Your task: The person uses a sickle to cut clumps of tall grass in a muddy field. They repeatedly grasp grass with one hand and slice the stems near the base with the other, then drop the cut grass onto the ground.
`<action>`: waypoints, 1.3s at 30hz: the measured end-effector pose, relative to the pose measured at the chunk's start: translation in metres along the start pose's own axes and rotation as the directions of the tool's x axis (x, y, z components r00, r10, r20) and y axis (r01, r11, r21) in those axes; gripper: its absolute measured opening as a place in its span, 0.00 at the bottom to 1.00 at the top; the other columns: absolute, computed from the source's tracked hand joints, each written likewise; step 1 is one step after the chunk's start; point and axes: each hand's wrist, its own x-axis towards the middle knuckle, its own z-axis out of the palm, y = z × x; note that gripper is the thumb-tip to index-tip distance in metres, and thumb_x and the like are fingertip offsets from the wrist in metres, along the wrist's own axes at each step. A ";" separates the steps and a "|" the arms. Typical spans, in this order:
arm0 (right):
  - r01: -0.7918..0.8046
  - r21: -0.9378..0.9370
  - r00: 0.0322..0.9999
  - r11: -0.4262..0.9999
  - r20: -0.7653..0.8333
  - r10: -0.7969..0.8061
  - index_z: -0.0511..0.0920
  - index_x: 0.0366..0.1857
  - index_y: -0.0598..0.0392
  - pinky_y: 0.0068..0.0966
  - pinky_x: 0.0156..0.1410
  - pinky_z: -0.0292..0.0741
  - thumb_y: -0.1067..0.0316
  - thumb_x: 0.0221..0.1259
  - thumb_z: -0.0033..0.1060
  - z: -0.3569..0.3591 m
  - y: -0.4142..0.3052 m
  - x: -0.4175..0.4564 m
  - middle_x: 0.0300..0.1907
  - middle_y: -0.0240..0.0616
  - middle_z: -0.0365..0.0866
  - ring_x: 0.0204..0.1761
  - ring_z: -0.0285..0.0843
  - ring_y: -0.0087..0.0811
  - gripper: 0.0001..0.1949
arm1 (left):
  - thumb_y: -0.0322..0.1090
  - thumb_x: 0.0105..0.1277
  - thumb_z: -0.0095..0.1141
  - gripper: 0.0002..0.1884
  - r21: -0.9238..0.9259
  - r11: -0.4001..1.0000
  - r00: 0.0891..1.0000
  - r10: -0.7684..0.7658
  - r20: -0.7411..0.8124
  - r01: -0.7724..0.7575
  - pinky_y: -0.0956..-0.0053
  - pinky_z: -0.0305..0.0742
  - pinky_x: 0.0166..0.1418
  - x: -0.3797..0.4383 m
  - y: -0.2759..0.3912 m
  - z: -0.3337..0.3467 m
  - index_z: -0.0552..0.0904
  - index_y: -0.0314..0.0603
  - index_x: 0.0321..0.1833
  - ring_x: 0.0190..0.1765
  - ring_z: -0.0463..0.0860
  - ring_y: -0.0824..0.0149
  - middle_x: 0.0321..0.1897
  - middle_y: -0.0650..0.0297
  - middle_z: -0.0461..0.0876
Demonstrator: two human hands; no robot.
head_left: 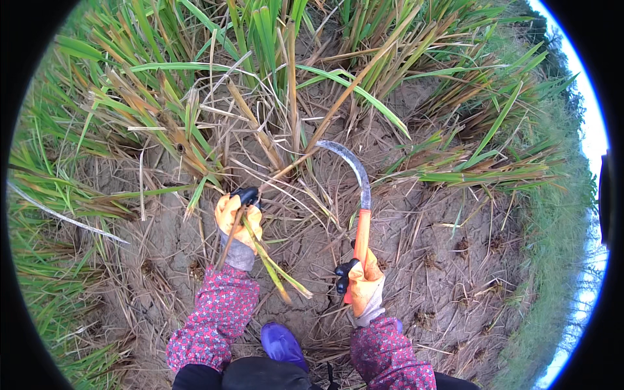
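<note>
My left hand [238, 217], in an orange and black work glove, grips a few cut plant stalks [269, 265]. Their green-brown ends hang below the fist, over bare soil. A long dry brown stem [336, 117] runs from the same fist up to the right. In my right hand [364, 285], gloved alike, is a sickle [361, 234] held by its orange handle. Its curved grey blade [355, 163] points up and left, the tip beside the long stem; I cannot tell whether they touch. Just beyond stand thick brown stubs [263, 139] in a clump.
Clumps of green and brown stalks [273, 48] stand ahead and along the left. More cut stalks [468, 170] lean at the right. Cracked soil [302, 302] carries straw and root stubs [431, 261]. A purple boot [283, 343] is below my hands.
</note>
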 end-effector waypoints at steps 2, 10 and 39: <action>-0.128 -0.100 0.989 0.987 0.061 0.134 0.66 0.59 0.55 0.14 0.25 0.66 0.74 0.62 0.44 0.030 -0.017 0.006 0.27 0.25 0.68 0.24 0.66 0.15 0.20 | 0.26 0.55 0.55 0.04 -0.013 0.973 0.943 0.220 -0.250 -0.231 0.86 0.62 0.20 0.030 -0.006 0.002 0.73 0.38 0.30 0.19 0.68 0.78 0.21 0.68 0.72; -0.146 -0.129 0.934 0.981 0.309 0.180 0.69 0.56 0.54 0.15 0.23 0.63 0.77 0.57 0.42 0.038 0.042 0.026 0.25 0.22 0.66 0.21 0.61 0.14 0.20 | 0.24 0.45 0.66 0.45 0.857 0.428 0.952 0.031 0.303 -0.287 0.69 0.74 0.54 0.075 -0.033 0.039 0.56 0.32 0.68 0.56 0.73 0.58 0.58 0.53 0.67; -0.325 0.078 0.825 0.942 0.510 0.242 0.67 0.59 0.57 0.10 0.27 0.55 0.88 0.47 0.37 0.129 0.094 0.025 0.26 0.22 0.61 0.26 0.58 0.13 0.29 | 0.12 0.42 0.57 0.45 0.506 0.860 0.993 0.105 -0.050 -0.066 0.73 0.76 0.47 0.053 0.076 -0.040 0.55 0.43 0.67 0.50 0.75 0.64 0.55 0.56 0.68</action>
